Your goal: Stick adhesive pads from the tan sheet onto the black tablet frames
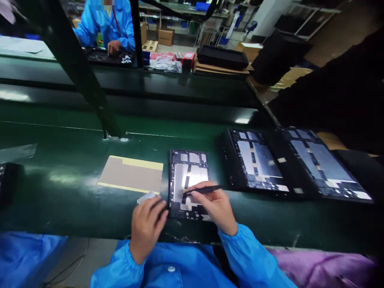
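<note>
Glossy green bench (75,216) ran across the whole view, glare patches on it. Opened tablet (180,172) lay flat on it near the front edge, between the hands. Right hand (219,206) was over the tablet, fingers clamped on black tweezers (213,189), tips down at the tablet's middle. Left hand (147,224) was just left of the tablet, fingers bent, at a pale strip (145,197); couldn't tell if they gripped it, blurred. Beige card (135,174) with yellow edges lay behind the strip. Two more opened tablets (255,160) sat to the right on black backing. Dark post (75,80) stood on the bench, slanted in view. Far side: co-worker (100,26) in blue, red box (188,59), stacked black trays (222,56). Cardboard box (165,37) farther back.
</note>
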Available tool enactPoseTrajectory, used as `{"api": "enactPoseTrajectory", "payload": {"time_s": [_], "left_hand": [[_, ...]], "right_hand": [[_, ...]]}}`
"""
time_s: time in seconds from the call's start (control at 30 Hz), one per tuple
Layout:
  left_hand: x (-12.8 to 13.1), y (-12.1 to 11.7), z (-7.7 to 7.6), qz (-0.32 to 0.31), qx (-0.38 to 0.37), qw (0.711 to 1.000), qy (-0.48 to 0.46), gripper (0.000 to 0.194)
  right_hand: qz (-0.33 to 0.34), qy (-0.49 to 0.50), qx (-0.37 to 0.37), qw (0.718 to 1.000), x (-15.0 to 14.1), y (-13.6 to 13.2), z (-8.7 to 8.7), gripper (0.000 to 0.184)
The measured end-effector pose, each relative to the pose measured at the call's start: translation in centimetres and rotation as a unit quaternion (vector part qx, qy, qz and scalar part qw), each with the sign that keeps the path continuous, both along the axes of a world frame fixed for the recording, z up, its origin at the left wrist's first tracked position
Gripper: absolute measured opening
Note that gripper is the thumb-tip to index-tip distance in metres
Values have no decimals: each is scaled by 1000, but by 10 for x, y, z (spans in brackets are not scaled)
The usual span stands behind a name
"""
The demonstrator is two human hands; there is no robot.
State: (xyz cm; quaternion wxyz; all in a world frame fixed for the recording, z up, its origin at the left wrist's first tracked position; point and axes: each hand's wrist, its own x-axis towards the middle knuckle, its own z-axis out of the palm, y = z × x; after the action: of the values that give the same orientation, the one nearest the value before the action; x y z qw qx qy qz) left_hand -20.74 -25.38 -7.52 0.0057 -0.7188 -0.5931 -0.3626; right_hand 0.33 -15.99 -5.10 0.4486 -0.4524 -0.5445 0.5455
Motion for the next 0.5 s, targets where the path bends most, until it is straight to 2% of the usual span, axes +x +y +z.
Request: {"api": "enactPoseTrajectory", "payload": {"time_s": [0.07,0.13,0.23,0.37,0.43,0.5], "left_hand": [[-23,0,-4,112,-32,993,-21,30],[-40,5,-9,152,-62,986,-27,26],[-47,12,-18,149,-79,986,-2,21],[-39,14,-20,121,-59,990,39,16],[-37,12,-18,89,-53,994,15,12],[-37,11,-16,43,-60,996,-51,12]], "right_hand": [[74,-4,-13,997,-23,7,2,25],[116,-15,-12,993,-42,13,2,24],[125,-19,-23,992,-58,18,-4,25],[138,-18,-35,990,-60,18,-12,26],[151,-24,-15,988,-58,17,-14,24],[167,-32,19,985,-57,16,-15,21]]}}
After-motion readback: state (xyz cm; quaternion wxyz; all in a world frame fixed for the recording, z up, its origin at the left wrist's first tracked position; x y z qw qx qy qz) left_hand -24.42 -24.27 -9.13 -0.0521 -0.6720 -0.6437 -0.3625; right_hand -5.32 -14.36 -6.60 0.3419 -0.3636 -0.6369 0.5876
